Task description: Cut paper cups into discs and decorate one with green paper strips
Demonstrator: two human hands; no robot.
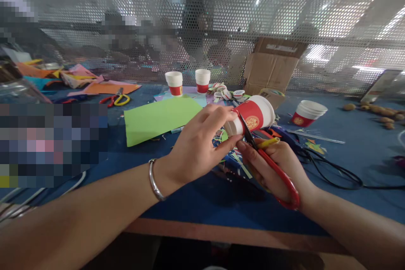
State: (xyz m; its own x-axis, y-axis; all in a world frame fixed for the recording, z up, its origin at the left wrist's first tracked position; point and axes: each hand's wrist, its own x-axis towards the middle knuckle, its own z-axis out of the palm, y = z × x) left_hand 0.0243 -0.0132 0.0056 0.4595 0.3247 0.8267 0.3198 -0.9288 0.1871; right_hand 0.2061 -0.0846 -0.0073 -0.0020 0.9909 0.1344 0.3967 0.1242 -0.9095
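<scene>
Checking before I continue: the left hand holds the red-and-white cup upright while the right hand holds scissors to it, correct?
Not upright: the head view shows the cup tipped sideways. The left hand holds it; the right hand holds scissors to it.

Scraps (243,165) apparently obstructive beneath held cup (257,114)
</scene>
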